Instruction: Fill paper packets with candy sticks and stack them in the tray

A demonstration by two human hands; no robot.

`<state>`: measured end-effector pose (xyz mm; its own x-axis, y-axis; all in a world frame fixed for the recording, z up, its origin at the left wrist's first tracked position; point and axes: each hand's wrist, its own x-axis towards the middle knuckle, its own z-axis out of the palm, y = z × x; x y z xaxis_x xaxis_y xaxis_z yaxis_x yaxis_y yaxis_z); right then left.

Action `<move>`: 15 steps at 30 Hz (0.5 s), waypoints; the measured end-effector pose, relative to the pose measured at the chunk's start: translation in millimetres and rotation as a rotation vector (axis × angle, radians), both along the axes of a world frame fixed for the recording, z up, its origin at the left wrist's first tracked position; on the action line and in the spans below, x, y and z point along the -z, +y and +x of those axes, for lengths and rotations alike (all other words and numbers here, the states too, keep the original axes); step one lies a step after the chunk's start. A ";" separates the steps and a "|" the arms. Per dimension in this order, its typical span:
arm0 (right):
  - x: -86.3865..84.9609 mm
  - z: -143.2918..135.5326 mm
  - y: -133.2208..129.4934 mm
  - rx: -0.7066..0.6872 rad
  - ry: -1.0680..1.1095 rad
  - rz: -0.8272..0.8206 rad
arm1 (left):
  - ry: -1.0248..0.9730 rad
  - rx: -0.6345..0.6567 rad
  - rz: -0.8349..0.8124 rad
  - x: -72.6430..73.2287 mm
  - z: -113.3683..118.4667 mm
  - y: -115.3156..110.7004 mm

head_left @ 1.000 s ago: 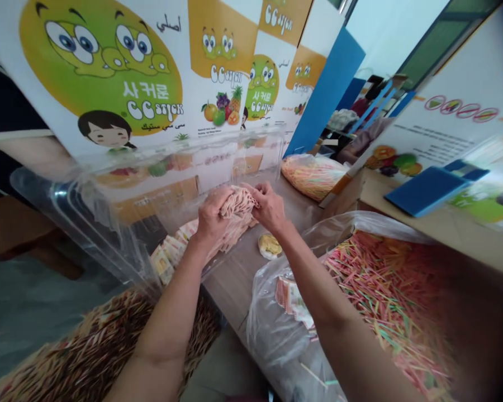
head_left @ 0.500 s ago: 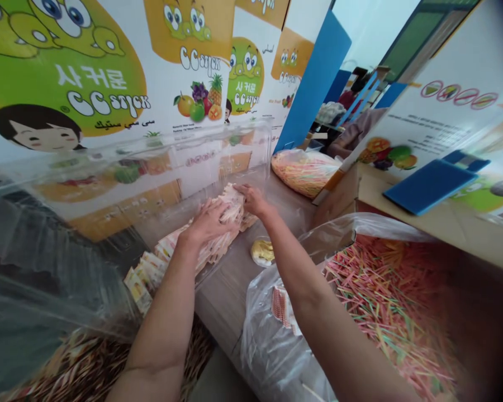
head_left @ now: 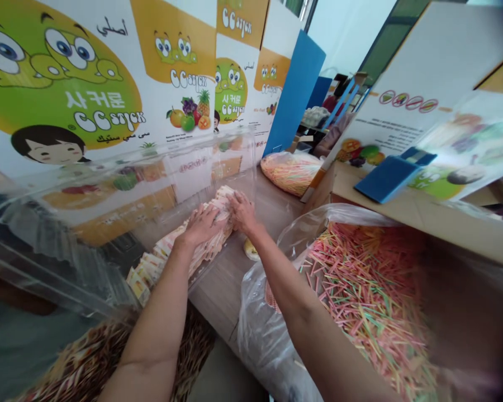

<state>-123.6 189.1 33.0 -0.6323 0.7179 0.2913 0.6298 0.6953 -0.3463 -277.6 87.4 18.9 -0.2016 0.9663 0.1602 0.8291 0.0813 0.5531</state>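
A long row of small printed packets (head_left: 155, 261) lies in a clear plastic tray on the table. My left hand (head_left: 203, 225) rests on top of the row with its fingers spread. Just to its right, my right hand (head_left: 241, 211) lies over the far end of the packets, fingers apart and pointing away from me. Both palms face down, and neither hand is closed around anything. The undersides of the fingers are hidden.
Printed cartons (head_left: 184, 106) stand behind the tray. At right, an open plastic bag (head_left: 251, 312) holds many coloured sticks (head_left: 360, 273). Beyond are another stick-filled bag (head_left: 291, 172), a cardboard box (head_left: 406, 215) and a blue piece (head_left: 383, 178). A yellowish item (head_left: 250, 249) sits beside my right forearm.
My right hand has come down and closer to my left on the packets, its fingers now spread. The view has shifted, moving the cartons and stick bag leftward.
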 end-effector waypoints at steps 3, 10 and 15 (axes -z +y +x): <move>-10.9 19.6 -29.5 0.035 0.060 0.032 | -0.233 -0.053 0.165 -12.4 1.5 -1.9; 3.4 116.7 -130.8 -0.212 -0.006 0.044 | -0.380 -0.154 0.507 -23.9 45.1 -34.6; 14.9 218.1 -158.2 -0.070 -0.063 0.108 | -0.071 0.236 0.545 4.4 116.0 -95.9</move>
<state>94.5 30.9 18.2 -0.6995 0.6379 0.3222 0.5965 0.7695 -0.2284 -161.6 -8.5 14.5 -0.0195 0.7685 0.6395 0.7495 -0.4121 0.5181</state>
